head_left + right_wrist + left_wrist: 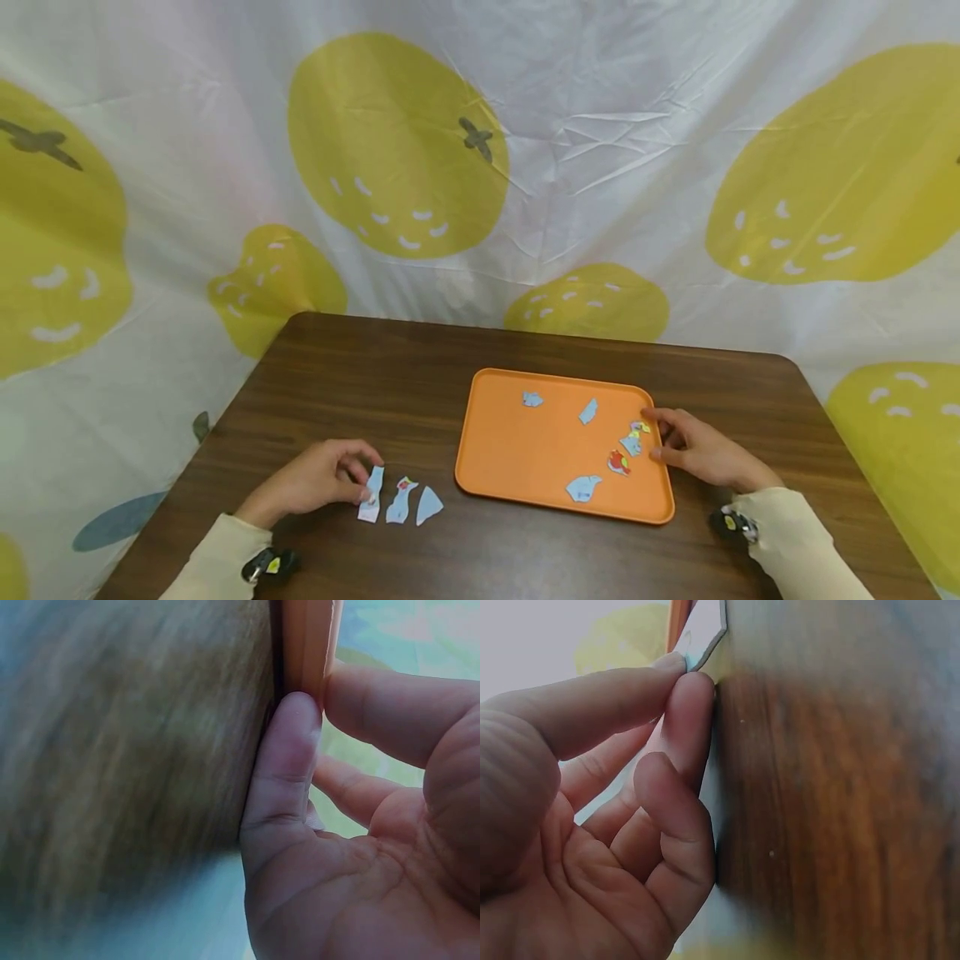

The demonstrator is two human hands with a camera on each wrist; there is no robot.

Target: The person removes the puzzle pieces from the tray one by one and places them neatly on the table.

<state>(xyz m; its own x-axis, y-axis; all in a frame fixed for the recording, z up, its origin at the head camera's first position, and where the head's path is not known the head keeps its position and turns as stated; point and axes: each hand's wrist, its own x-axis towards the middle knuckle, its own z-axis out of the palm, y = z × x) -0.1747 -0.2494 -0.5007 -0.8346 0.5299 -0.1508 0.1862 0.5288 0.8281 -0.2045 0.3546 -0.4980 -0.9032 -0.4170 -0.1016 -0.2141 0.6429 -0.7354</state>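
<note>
My left hand (326, 477) pinches an irregular pale blue paper or card piece (372, 492) between thumb and fingers, low over the table left of the tray. In the left wrist view the edge of this card piece (709, 630) shows at the fingertips. To its right lie a pale blue piece with a red and yellow print (400, 500) and a roughly triangular one (430, 505). My right hand (708, 450) grips the right rim of the orange tray (525, 450). Close up, thumb and fingers meet the tray's edge (307, 652).
Several cut pieces lie apart on the tray, among them a red one (618, 462), a larger pale blue one (582, 488) and a small one (532, 399). The brown table (405, 350) reaches back to a fruit-patterned curtain (600, 208).
</note>
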